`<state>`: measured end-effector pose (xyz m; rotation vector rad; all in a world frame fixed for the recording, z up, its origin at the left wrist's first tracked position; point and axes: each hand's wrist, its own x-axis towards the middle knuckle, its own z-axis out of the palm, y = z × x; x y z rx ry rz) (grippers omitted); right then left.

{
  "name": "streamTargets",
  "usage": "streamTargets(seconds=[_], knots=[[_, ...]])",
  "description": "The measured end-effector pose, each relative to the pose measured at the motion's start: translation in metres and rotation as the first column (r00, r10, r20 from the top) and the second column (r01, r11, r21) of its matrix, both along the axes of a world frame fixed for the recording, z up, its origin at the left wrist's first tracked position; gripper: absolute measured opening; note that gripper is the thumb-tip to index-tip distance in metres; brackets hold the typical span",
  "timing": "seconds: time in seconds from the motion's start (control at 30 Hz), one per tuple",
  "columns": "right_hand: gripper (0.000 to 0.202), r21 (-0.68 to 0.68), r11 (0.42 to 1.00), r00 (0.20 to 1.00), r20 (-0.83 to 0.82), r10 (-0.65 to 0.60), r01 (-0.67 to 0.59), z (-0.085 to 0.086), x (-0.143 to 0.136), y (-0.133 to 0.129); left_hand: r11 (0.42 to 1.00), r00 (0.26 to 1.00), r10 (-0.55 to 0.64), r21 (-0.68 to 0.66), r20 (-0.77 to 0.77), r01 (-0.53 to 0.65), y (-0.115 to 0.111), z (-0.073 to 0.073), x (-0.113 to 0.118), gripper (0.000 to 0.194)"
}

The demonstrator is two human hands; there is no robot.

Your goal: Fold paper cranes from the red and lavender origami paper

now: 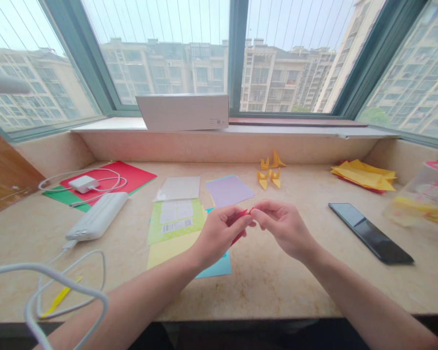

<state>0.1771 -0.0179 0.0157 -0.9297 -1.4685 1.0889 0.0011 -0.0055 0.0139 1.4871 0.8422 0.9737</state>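
Between my two hands is a small piece of folded red paper (238, 237), mostly covered by my fingers. My left hand (222, 228) is closed around it, with thumb and fingers pressed together. The fingertips of my right hand (281, 224) pinch its upper right end, close against the left thumb. Both hands are held above the table, in front of a purple sheet of paper (229, 189). Several folded yellow paper figures (269, 178) stand beyond my right hand. Below my left wrist lies a blue sheet (217, 267).
At left, a white power bank (98, 216), cables and a charger (83, 183) lie by red paper (136, 176). A phone (370, 233), yellow paper (365, 174) and a clear plastic bag (419, 199) are at right. A white box (182, 113) stands on the sill.
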Motion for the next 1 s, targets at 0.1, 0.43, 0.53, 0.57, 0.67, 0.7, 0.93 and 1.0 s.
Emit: streamTargets(seconds=[0.1, 0.43, 0.53, 0.57, 0.67, 0.7, 0.93, 1.0], knots=[[0.015, -0.003, 1.000, 1.000, 0.019, 0.000, 0.000, 0.001, -0.001, -0.001, 1.000, 1.000, 0.010, 0.010, -0.028, -0.009, -0.001, 0.002, 0.000, 0.033], [0.023, 0.077, 0.980, 0.981, 0.038, -0.189, 0.186, 0.000, 0.004, 0.004, 0.993, 1.000, 0.018, 0.119, -0.013, -0.016, -0.001, 0.002, 0.001, 0.022], [0.023, 0.082, 0.978, 0.979, 0.046, -0.196, 0.192, 0.000, 0.007, 0.006, 0.986, 0.998, 0.048, 0.161, -0.039, -0.041, 0.002, 0.002, -0.001, 0.018], [0.023, 0.094, 0.977, 0.978, 0.065, -0.197, 0.191, -0.001, 0.007, 0.006, 0.984, 0.997, 0.062, 0.172, -0.042, -0.054, 0.003, 0.002, -0.001, 0.017], [0.021, 0.179, 0.961, 0.961, 0.140, -0.238, 0.212, -0.003, 0.009, 0.005, 0.975, 0.994, 0.102, 0.204, -0.041, -0.092, 0.004, 0.001, -0.002, 0.016], [0.020, 0.215, 0.952, 0.954, 0.162, -0.253, 0.217, -0.004, 0.009, 0.005, 0.973, 0.993, 0.109, 0.209, -0.042, -0.098, 0.005, 0.002, -0.002, 0.016], [0.017, 0.442, 0.892, 0.921, 0.301, -0.245, 0.093, 0.001, 0.011, 0.003, 0.986, 0.997, 0.052, 0.160, -0.056, -0.042, 0.004, 0.006, -0.002, 0.019], [0.019, 0.469, 0.880, 0.913, 0.321, -0.252, 0.078, 0.002, 0.012, 0.003, 0.992, 0.999, 0.027, 0.122, -0.031, -0.023, 0.005, 0.007, -0.002, 0.022]])
